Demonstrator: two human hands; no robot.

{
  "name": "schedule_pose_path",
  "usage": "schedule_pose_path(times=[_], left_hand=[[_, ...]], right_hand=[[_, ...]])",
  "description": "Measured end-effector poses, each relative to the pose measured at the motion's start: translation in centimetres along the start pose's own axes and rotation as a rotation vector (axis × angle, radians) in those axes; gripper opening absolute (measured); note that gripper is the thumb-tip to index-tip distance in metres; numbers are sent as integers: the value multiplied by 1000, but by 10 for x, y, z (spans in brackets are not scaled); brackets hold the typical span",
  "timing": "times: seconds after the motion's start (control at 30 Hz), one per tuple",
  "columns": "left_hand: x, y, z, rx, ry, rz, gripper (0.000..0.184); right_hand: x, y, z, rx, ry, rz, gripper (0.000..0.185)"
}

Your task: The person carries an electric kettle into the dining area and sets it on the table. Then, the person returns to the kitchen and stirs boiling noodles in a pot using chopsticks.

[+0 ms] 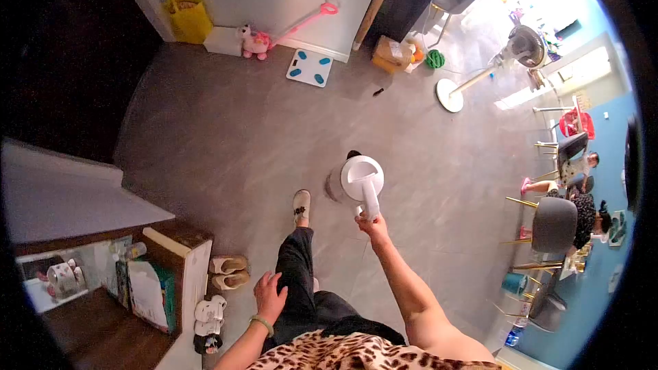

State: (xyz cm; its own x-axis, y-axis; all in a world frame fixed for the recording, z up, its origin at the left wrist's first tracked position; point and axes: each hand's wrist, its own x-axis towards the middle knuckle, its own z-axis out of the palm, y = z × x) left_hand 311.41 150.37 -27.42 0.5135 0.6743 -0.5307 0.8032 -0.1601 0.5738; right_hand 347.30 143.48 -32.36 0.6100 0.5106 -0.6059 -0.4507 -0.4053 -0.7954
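Observation:
A white electric kettle [351,177] hangs in front of me above the grey floor, its lid facing up. My right hand [372,225] is closed round the lower end of its handle, with my arm stretched forward. Beside my left thigh, my left hand [270,294] is held low with its fingers apart and nothing in it. A bracelet circles that wrist. One of my feet, in a light shoe [301,207], is forward on the floor to the left of the kettle.
At left stands a wooden shelf unit [175,240], with shoes [229,272] beside it. Ahead are a bathroom scale [310,68], a pink push toy [256,44] and a cardboard box [392,53]. A standing fan [450,95] is ahead right. People sit on chairs [554,225] at far right.

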Motion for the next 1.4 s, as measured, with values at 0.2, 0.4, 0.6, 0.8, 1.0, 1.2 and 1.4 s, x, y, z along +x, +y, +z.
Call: schedule_pose_path(times=[0.2, 0.4, 0.6, 0.8, 1.0, 1.2, 1.4], left_hand=[[133, 38, -9, 85, -33, 52, 45], [215, 51, -1, 158, -132, 11, 46], [233, 76, 22, 215, -200, -57, 49], [244, 109, 42, 147, -152, -153, 49], [266, 139, 63, 66, -167, -188, 53], [279, 155, 63, 59, 8, -112, 47], [282, 157, 61, 58, -7, -145, 48]], right_hand=[[104, -56, -1, 107, 60, 58, 31], [217, -79, 4, 143, 166, 98, 30], [340, -59, -3, 177, 103, 68, 21], [457, -38, 8, 180, 105, 69, 21], [560, 5, 23, 184, 121, 68, 23], [605, 29, 34, 203, 109, 109, 26], [615, 48, 33, 220, 67, 99, 27]])
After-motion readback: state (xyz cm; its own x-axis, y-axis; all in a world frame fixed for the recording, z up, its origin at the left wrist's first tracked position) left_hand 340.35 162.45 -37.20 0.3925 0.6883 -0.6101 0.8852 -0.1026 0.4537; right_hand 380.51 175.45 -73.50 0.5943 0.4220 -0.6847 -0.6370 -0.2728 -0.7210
